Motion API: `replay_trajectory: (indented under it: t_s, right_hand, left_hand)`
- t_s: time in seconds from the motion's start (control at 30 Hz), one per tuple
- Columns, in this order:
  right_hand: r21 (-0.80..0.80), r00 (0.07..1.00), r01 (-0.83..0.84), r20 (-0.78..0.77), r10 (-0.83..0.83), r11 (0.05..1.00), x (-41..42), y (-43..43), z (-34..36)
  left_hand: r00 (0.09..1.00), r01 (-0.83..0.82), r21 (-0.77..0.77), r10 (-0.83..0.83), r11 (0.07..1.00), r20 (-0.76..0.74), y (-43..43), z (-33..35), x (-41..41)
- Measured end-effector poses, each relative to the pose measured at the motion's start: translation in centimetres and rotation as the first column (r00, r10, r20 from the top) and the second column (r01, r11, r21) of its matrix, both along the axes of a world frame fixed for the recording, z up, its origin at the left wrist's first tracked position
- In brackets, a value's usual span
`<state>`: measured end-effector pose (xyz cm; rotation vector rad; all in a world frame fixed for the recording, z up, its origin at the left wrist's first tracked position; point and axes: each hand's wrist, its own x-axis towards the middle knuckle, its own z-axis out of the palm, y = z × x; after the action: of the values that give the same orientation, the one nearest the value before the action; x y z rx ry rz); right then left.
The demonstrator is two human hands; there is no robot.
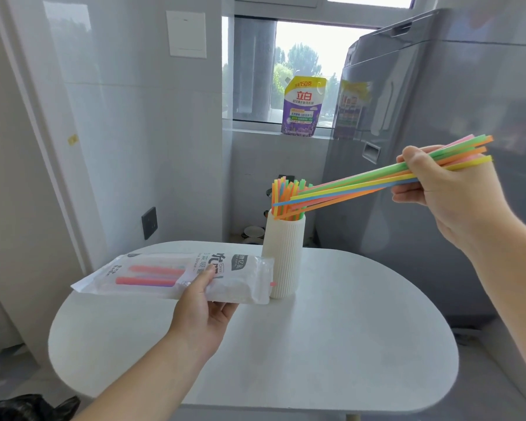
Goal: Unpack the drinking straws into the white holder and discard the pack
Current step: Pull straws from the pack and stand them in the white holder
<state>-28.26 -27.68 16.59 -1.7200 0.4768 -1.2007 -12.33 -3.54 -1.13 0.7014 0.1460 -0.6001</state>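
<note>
My right hand [444,189] grips a bundle of coloured straws [356,185] near its upper end; the bundle slants down to the left, its tips at the mouth of the white ribbed holder [283,253]. Several straws [286,196] stand upright inside the holder. My left hand [204,311] holds the clear plastic pack [170,275] above the table, just left of the holder, thumb on top. A few pink straws show inside the pack.
The holder stands at the back of a white oval table [316,344]. A grey washing machine [438,147] is at the right, a purple detergent pouch [304,106] on the window sill. A black bag [28,408] lies at the bottom left.
</note>
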Motion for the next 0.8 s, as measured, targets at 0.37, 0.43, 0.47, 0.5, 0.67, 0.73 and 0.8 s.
replay_trajectory:
  t_s: [0.37,0.43,0.47,0.5,0.67,0.73,0.8]
  right_hand:
    - [-0.006,1.000,0.017,0.007,-0.017,1.000,-0.45,-0.45,0.19]
    - [-0.005,1.000,0.014,0.003,-0.014,1.000,-0.44,-0.45,0.33]
    - [-0.003,1.000,0.011,0.001,-0.011,1.000,-0.41,-0.45,0.37]
    - [-0.002,1.000,0.009,-0.001,-0.009,1.000,-0.35,-0.41,0.37]
    - [-0.035,1.000,-0.016,-0.015,0.016,0.999,-0.16,0.00,0.25]
    - [-0.054,0.999,-0.026,-0.028,0.024,0.998,-0.22,0.17,0.20]
    - [-0.066,0.999,-0.025,-0.036,0.022,0.997,-0.25,0.25,0.16]
  left_hand:
    - [1.000,0.018,0.005,-0.018,1.000,0.019,-0.65,-0.12,-0.37]
    - [1.000,0.016,0.006,-0.016,1.000,0.017,-0.60,-0.09,-0.33]
    - [1.000,0.015,0.005,-0.015,1.000,0.016,-0.57,-0.06,-0.33]
    - [1.000,0.013,0.004,-0.013,1.000,0.014,-0.53,-0.03,-0.32]
    - [1.000,0.011,0.002,-0.011,1.000,0.019,-0.30,0.02,-0.29]
    - [1.000,0.009,0.004,-0.009,1.000,0.022,-0.20,0.03,-0.26]
    - [1.000,0.005,0.006,-0.005,1.000,0.023,-0.13,0.04,-0.18]
